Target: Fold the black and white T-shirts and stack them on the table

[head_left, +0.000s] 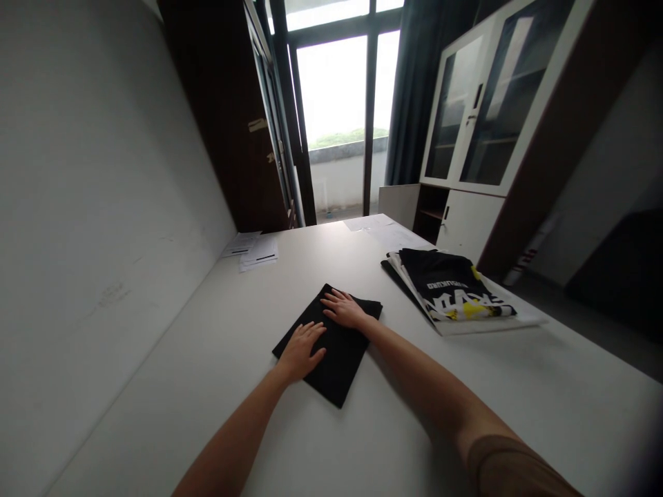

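A black folded cloth, perhaps a garment, lies flat on the white table, turned at an angle to me. My left hand rests palm down on its left part, fingers stretched out and thumb apart. Farther up on the cloth, my right hand lies flat near the top edge, its fingers extended to the left. Neither hand grips anything. Parts of the cloth are covered by both hands and the right wrist.
Folded shirts with black, white and yellow print lie stacked at the table's right. Paper sheets sit at the far left by the wall; more papers lie at the far edge. Behind stands a glass-doored cabinet.
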Demonstrator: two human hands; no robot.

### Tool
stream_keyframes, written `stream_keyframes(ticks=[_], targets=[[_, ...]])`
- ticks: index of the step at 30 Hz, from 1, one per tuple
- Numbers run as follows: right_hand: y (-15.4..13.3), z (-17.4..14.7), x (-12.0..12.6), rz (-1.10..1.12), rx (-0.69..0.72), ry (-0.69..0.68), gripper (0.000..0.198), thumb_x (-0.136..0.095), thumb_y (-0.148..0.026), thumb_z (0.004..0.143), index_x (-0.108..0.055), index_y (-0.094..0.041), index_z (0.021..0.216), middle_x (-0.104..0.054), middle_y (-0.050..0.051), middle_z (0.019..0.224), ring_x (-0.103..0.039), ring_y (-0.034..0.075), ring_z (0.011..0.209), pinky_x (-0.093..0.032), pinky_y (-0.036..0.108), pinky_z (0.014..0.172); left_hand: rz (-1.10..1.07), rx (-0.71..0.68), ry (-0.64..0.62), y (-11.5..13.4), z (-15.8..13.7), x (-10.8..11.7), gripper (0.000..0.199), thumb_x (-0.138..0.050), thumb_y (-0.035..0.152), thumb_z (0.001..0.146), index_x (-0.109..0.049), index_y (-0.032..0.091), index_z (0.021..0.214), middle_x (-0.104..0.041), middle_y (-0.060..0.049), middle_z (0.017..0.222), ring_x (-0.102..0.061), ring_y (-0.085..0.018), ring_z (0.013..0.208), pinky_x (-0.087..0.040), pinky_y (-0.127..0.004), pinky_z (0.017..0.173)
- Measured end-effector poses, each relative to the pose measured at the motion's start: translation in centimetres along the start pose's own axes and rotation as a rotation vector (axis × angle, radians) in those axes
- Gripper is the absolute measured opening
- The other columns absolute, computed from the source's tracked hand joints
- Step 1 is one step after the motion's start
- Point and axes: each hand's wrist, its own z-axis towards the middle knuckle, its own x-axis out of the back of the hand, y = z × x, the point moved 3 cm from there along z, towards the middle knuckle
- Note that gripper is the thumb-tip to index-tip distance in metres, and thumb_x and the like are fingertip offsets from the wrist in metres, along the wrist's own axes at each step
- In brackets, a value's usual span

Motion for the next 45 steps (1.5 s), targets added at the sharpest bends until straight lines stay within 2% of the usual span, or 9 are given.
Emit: stream_keyframes(ticks=[5,11,14,16,20,26,36,40,45], targets=[[-1.1,-0.4,0.1,0.037,0.114,-0.002,0.049,-0.039,-0.051,0.105,-0.053,-0.035,0.150,-0.049,-0.001,0.156,-0.031,0.025,0.152,-0.013,0.051,0.127,-0.001,-0.012,0.014,0.3,0.1,0.6,0.053,-0.061,0.031,0.093,-0.053,0.027,0.145,-0.052,-0.004,0.154,-0.042,-0.026,0.146,-0.028,-0.050,0.126],[-0.8,-0.2,-0.1,-0.014,-0.061,0.060,0.050,-0.041,-0.053,0.104,-0.057,-0.032,0.146,-0.040,0.004,0.162,-0.023,0.029,0.155,-0.015,0.054,0.125,-0.063,-0.078,0.038,1.9,0.0,2.4,0.034,-0.059,0.027,0.093,-0.067,0.027,0.126,-0.069,-0.004,0.126,-0.061,-0.024,0.119,-0.046,-0.041,0.111],[-0.4,-0.2,-0.1,-0.029,-0.130,0.092,0.051,-0.042,-0.053,0.104,-0.058,-0.030,0.146,-0.033,0.006,0.166,-0.020,0.030,0.156,-0.017,0.054,0.124,-0.102,-0.087,0.037,2.6,-0.1,2.4,0.025,-0.054,0.022,0.095,-0.072,0.027,0.111,-0.071,-0.004,0.111,-0.064,-0.022,0.108,-0.051,-0.036,0.100],[-0.3,-0.2,-0.1,-0.006,-0.107,0.068,0.051,-0.042,-0.053,0.104,-0.057,-0.031,0.147,-0.035,0.005,0.165,-0.023,0.029,0.155,-0.019,0.052,0.124,-0.090,-0.094,0.047,3.0,-0.1,2.1,0.023,-0.057,0.021,0.093,-0.072,0.026,0.109,-0.069,-0.005,0.107,-0.063,-0.022,0.106,-0.051,-0.036,0.099],[-0.4,-0.2,-0.2,0.043,-0.004,0.011,0.048,-0.043,-0.053,0.103,-0.056,-0.037,0.146,-0.041,0.000,0.161,-0.029,0.026,0.153,-0.020,0.049,0.125,-0.051,-0.142,0.037,3.8,-0.5,1.8,0.032,-0.065,0.025,0.088,-0.069,0.027,0.120,-0.066,-0.007,0.117,-0.060,-0.025,0.114,-0.048,-0.042,0.106],[-0.1,-0.2,-0.2,-0.002,-0.121,0.069,0.049,-0.044,-0.050,0.103,-0.056,-0.034,0.148,-0.043,0.004,0.160,-0.027,0.028,0.154,-0.021,0.051,0.124,-0.045,-0.241,-0.053,4.3,-0.8,1.6,0.050,-0.070,0.031,0.087,-0.063,0.032,0.136,-0.050,-0.004,0.154,-0.041,-0.029,0.145,-0.028,-0.051,0.124],[-0.3,-0.3,0.7,-0.006,0.042,0.154,0.038,-0.045,-0.041,0.104,-0.068,-0.031,0.132,-0.052,0.001,0.153,-0.037,0.023,0.149,-0.021,0.046,0.125,-0.022,-0.186,-0.055,3.8,-0.4,0.9,0.041,-0.061,0.030,0.094,-0.064,0.034,0.135,-0.051,0.001,0.155,-0.041,-0.026,0.146,-0.026,-0.051,0.126],[-0.2,-0.4,1.4,-0.032,-0.043,0.228,0.035,-0.045,-0.037,0.103,-0.071,-0.029,0.125,-0.059,0.003,0.146,-0.044,0.024,0.142,-0.024,0.044,0.123,0.021,-0.114,-0.013,2.7,-0.3,0.5,0.040,-0.060,0.031,0.095,-0.064,0.033,0.135,-0.051,0.000,0.155,-0.040,-0.027,0.147,-0.027,-0.051,0.125],[0.4,-0.8,1.9,-0.086,-0.274,0.282,0.039,-0.045,-0.040,0.103,-0.066,-0.023,0.131,-0.061,0.012,0.138,-0.051,0.029,0.129,-0.036,0.042,0.110,0.094,0.090,0.071,0.1,0.0,0.2,0.040,-0.055,0.031,0.098,-0.062,0.031,0.137,-0.047,-0.002,0.158,-0.037,-0.028,0.148,-0.026,-0.054,0.124]])
